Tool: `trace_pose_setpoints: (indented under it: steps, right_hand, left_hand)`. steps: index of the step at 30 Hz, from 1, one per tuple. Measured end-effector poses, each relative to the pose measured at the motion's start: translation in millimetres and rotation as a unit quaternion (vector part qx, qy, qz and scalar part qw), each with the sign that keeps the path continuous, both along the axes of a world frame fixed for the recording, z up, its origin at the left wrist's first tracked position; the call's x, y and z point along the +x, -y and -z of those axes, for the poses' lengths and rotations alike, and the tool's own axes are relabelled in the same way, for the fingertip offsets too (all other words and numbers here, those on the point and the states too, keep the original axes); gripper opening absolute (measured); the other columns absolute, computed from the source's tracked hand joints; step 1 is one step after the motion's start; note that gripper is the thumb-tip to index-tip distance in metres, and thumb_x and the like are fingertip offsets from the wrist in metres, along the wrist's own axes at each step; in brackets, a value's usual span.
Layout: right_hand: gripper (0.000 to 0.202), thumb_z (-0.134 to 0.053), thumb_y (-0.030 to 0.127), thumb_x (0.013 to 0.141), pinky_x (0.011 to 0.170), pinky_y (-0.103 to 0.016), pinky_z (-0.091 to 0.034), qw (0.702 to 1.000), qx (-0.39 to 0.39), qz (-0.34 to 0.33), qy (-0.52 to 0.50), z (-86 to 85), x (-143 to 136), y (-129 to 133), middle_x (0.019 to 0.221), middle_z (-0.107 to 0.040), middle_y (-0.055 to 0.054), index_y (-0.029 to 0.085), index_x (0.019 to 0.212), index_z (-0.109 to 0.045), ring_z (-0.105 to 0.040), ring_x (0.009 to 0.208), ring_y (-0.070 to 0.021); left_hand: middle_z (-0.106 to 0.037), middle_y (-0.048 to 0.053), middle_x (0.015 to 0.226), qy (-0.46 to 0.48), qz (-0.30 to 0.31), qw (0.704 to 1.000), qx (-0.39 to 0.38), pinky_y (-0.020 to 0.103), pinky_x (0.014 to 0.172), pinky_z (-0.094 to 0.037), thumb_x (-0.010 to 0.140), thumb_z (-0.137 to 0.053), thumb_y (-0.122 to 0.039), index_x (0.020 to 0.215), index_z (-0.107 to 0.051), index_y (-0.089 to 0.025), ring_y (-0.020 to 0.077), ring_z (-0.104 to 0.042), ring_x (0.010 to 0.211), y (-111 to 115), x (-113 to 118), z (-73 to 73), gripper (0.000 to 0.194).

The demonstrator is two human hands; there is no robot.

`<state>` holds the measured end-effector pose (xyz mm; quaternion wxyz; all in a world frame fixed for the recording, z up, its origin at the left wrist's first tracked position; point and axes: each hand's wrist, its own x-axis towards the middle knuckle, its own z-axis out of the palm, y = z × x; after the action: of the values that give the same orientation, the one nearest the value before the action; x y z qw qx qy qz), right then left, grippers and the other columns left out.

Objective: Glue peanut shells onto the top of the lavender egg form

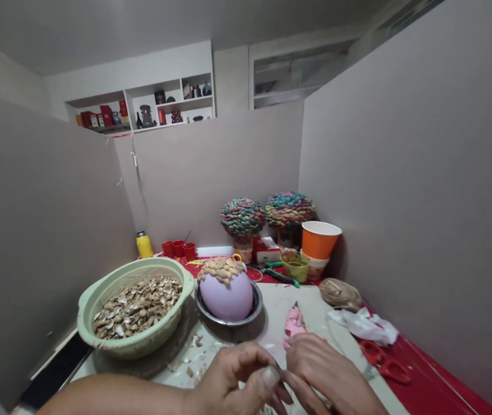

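My left hand [243,377] is at the bottom centre, thumb and fingers pinched together around something too small to make out. Beside it, my right hand [328,369] has its fingers bent near the left fingertips; what they hold is hidden. A pink-wrapped tool [293,324] with a dark tip lies just beyond my right hand. Behind both hands, a purple balloon [227,297] rests in a metal bowl [229,321], its top covered with nut shells [220,270]. To the left, a pale green basin [136,346] holds many shell pieces [137,308].
Two colourful shell-covered trees [242,217] stand at the back. An orange bucket [320,240], green-handled pliers [281,276], twine [340,294], white plastic [364,325] and red scissors [385,362] are on the right. Red cups [178,249] and a yellow bottle [144,245] stand back left.
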<state>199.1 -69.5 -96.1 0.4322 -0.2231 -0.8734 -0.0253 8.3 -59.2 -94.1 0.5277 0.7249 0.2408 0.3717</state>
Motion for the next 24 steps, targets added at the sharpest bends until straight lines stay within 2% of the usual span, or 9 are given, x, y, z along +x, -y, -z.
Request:
trace_pose_setpoints:
  steps: [3, 5, 8, 11, 16, 21, 24]
  right_hand:
    - [0.022, -0.039, 0.013, 0.099, 0.066, -0.034, -0.039, 1.000, 0.005, 0.019, -0.022, 1.0, 2, -5, 0.071, -0.055, -0.003, 0.022, 0.080, -0.046, -0.051, 0.067, -0.0194]
    - [0.018, -0.041, 0.015, 0.100, 0.070, -0.035, -0.040, 0.997, -0.018, 0.058, -0.046, 1.7, 8, -11, 0.075, -0.058, -0.004, 0.021, 0.086, -0.050, -0.052, 0.071, -0.0198]
    - [0.022, -0.041, 0.023, 0.102, 0.071, -0.034, -0.040, 0.989, -0.053, 0.115, -0.076, 3.5, 23, -22, 0.076, -0.059, -0.004, 0.021, 0.082, -0.051, -0.053, 0.073, -0.0199]
    - [0.026, -0.041, 0.029, 0.102, 0.069, -0.033, -0.041, 0.979, -0.076, 0.164, -0.097, 4.6, 39, -33, 0.076, -0.058, -0.003, 0.022, 0.078, -0.050, -0.053, 0.073, -0.0197]
    - [0.025, -0.043, 0.030, 0.101, 0.069, -0.032, -0.042, 0.973, -0.103, 0.172, -0.118, 3.0, 46, -47, 0.077, -0.058, -0.003, 0.022, 0.078, -0.049, -0.055, 0.074, -0.0200]
    - [0.019, -0.047, 0.028, 0.099, 0.068, -0.032, -0.041, 0.976, -0.123, 0.145, -0.111, 5.8, 40, -65, 0.077, -0.056, -0.001, 0.023, 0.081, -0.048, -0.053, 0.073, -0.0198]
    - [0.019, -0.046, 0.025, 0.099, 0.065, -0.031, -0.040, 0.975, -0.130, 0.142, -0.109, 14.7, 39, -74, 0.075, -0.054, -0.001, 0.023, 0.080, -0.046, -0.052, 0.069, -0.0192]
  left_hand:
    - [-0.062, 0.006, 0.063, -0.006, -0.020, 0.999, -0.035, 0.027, 0.061, -0.049, 0.084, -0.048, -0.069, 0.071, -0.061, -0.015, 0.0148, -0.059, 0.057, 7, 8, 5.0, 0.057]
    - [-0.060, 0.005, 0.058, -0.018, -0.021, 0.998, -0.047, 0.026, 0.061, -0.045, 0.082, -0.055, -0.066, 0.062, -0.062, -0.015, 0.0143, -0.055, 0.057, 8, 9, 8.1, 0.056]
    - [-0.057, 0.003, 0.052, -0.028, -0.037, 0.996, -0.076, 0.026, 0.060, -0.040, 0.078, -0.062, -0.063, 0.054, -0.063, -0.015, 0.0126, -0.049, 0.054, -1, 6, 14.2, 0.054]
    - [-0.059, 0.003, 0.048, -0.028, -0.057, 0.989, -0.135, 0.024, 0.054, -0.040, 0.077, -0.063, -0.065, 0.049, -0.056, -0.016, 0.0120, -0.052, 0.048, -14, 0, 22.1, 0.056]
    - [-0.059, -0.001, 0.047, -0.011, -0.114, 0.961, -0.250, 0.019, 0.040, -0.035, 0.072, -0.067, -0.066, 0.059, -0.047, -0.019, 0.0085, -0.050, 0.035, -32, -17, 30.2, 0.053]
    - [-0.065, 0.001, 0.053, 0.064, -0.182, 0.901, -0.389, 0.020, 0.043, -0.046, 0.067, -0.078, -0.056, 0.072, -0.060, -0.014, 0.0101, -0.057, 0.040, -41, -29, 25.1, 0.045]
    - [-0.066, 0.002, 0.053, 0.094, -0.201, 0.883, -0.414, 0.020, 0.041, -0.048, 0.063, -0.083, -0.050, 0.074, -0.065, -0.012, 0.0104, -0.057, 0.040, -49, -30, 22.2, 0.044]
